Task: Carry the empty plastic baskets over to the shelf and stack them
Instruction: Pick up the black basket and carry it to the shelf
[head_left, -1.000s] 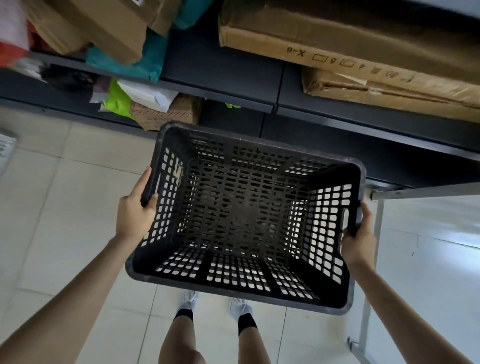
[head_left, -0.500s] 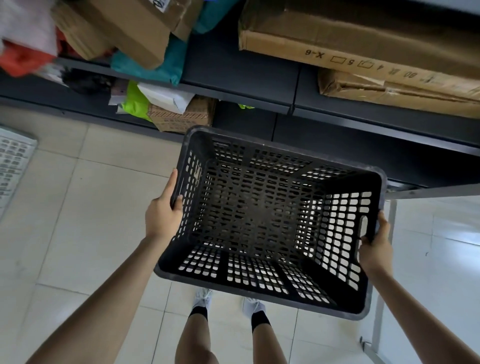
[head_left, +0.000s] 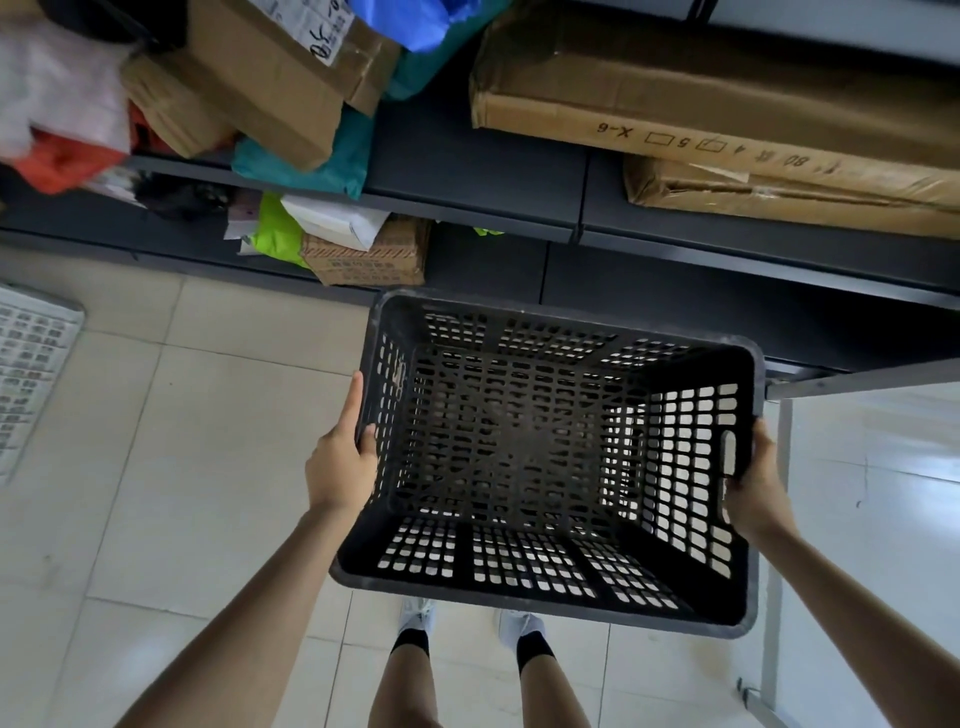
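I hold a black perforated plastic basket level in front of me, above the tiled floor, and it is empty. My left hand grips its left rim, thumb on the outside. My right hand grips the right rim, beside the handle slot. The basket's far edge lies close to the dark shelf, level with its lower tiers. A white perforated basket sits on the floor at the far left, partly cut off by the frame.
The shelf carries cardboard boxes, teal and blue bags and small parcels. A grey metal frame leg stands at the right, close to the basket. My legs and shoes are below the basket.
The view has shifted left, so the basket sits further right in the frame and more of the white basket on the floor shows. Both hands keep the same grip.
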